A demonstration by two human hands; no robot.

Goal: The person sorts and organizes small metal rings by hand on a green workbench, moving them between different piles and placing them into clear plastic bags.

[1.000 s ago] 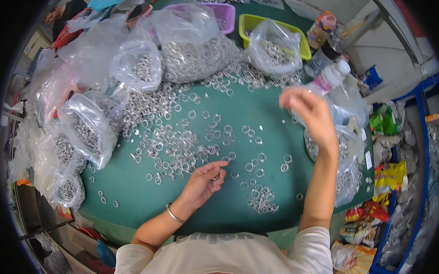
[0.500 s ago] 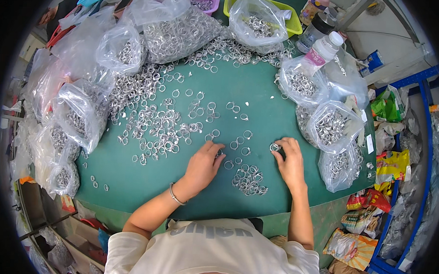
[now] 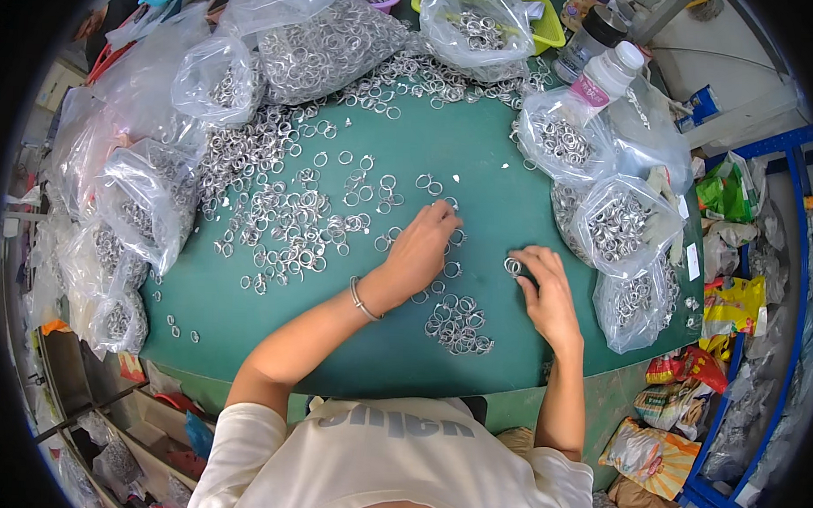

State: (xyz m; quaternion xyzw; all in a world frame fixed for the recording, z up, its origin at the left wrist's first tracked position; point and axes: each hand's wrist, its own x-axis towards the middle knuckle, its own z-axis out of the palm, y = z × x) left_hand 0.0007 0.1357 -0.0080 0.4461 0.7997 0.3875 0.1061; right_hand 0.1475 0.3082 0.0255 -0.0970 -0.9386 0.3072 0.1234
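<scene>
Left hand [image 3: 418, 245] reaches over the middle of the green tabletop [image 3: 199, 292], fingers angled down among scattered rings; the back of the hand hides the fingertips, so can't tell whether anything is pinched. Right hand [image 3: 548, 299] rests lower and to the right, fingers bent, index fingertip right at a couple of silvery rings [image 3: 513, 267], thumb below (firm grip or just a touch, can't tell). Forearms come in from either side, likely so neither blocks the small ring pile [image 3: 459, 325] between them, close to the body. Bigger loose spread [image 3: 282, 223] lies left of centre, thinning toward the hands; that spacing probably makes single rings easier to pick out. Open plastic bag [image 3: 618, 227] at right holds more rings, mouth facing up, presumably to keep them gathered but reachable. Large clear bag [image 3: 328, 50], also full, sits at the far side, likely there to leave working room in front. White bottle [image 3: 607, 75] stands among the right-hand bags, off to the edge, seemingly out of the hands' way. Metal bracelet [image 3: 364, 299] circles the left wrist.
</scene>
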